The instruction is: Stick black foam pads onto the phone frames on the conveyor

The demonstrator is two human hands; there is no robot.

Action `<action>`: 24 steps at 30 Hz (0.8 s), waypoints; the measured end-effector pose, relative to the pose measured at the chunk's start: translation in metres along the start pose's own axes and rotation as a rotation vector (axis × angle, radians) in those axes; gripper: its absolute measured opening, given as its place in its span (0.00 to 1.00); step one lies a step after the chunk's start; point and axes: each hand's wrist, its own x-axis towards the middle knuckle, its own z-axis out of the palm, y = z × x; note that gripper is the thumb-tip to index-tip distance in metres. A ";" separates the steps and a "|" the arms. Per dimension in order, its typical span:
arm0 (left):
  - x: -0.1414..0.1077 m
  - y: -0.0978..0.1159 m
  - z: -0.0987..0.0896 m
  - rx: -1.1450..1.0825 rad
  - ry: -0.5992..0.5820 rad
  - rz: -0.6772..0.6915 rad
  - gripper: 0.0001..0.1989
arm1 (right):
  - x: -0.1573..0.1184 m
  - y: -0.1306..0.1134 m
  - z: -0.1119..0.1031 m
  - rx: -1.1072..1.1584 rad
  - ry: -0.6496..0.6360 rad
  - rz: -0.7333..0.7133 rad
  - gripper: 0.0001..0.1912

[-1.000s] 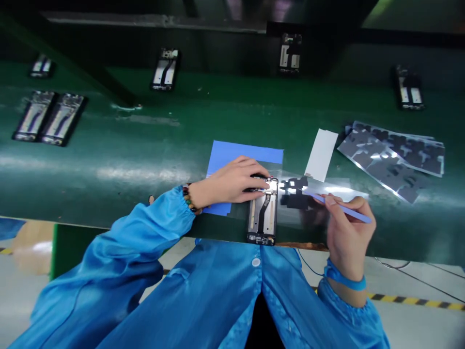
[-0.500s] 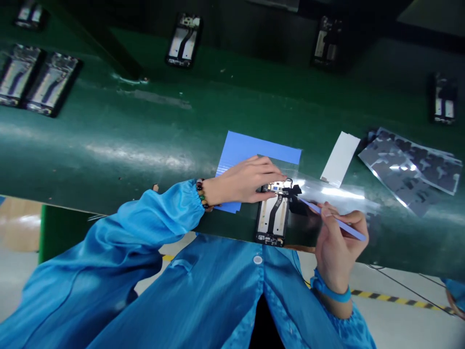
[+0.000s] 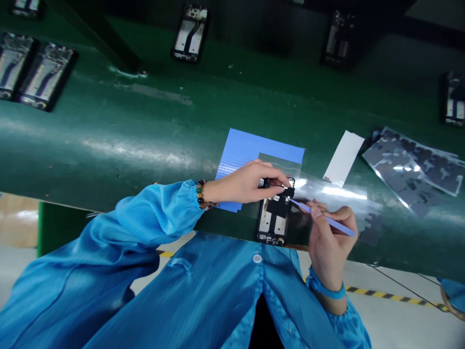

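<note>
An opened phone (image 3: pixel 265 227) lies near the table's front edge, its inner side up. A black cut sticker (image 3: pixel 278 205) now lies across its middle and upper part. My left hand (image 3: pixel 250 183) reaches over the phone's top from the left, thumb and index finger close together at the sticker's upper edge. Purple tweezers (image 3: pixel 336 226) are gripped in my right hand (image 3: pixel 330 237), their tip at the sticker's right edge. Under my left hand and the phone's top lie a blue sheet (image 3: pixel 267 143) and a clear film (image 3: pixel 279 164).
Patterned sticker sheets (image 3: pixel 399 165) and a white strip (image 3: pixel 343 157) lie to the right. A clear sheet (image 3: pixel 345 191) is beside the phone. Other opened phones (image 3: pixel 191 34) stand farther back, and two more (image 3: pixel 47 77) at left, near a dark post (image 3: pixel 105 39).
The black sticker has moved from the tweezers' side, right of the phone, onto the phone. My right hand has come left, and my left fingertips have shifted right to the sticker's edge.
</note>
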 end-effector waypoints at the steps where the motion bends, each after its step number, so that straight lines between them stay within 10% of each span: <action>1: 0.000 0.000 0.000 0.003 -0.012 -0.006 0.10 | 0.000 0.000 0.000 -0.011 -0.023 -0.002 0.19; 24: -0.006 -0.007 -0.002 0.498 -0.034 0.105 0.19 | 0.030 0.005 0.002 -0.115 -0.047 0.005 0.20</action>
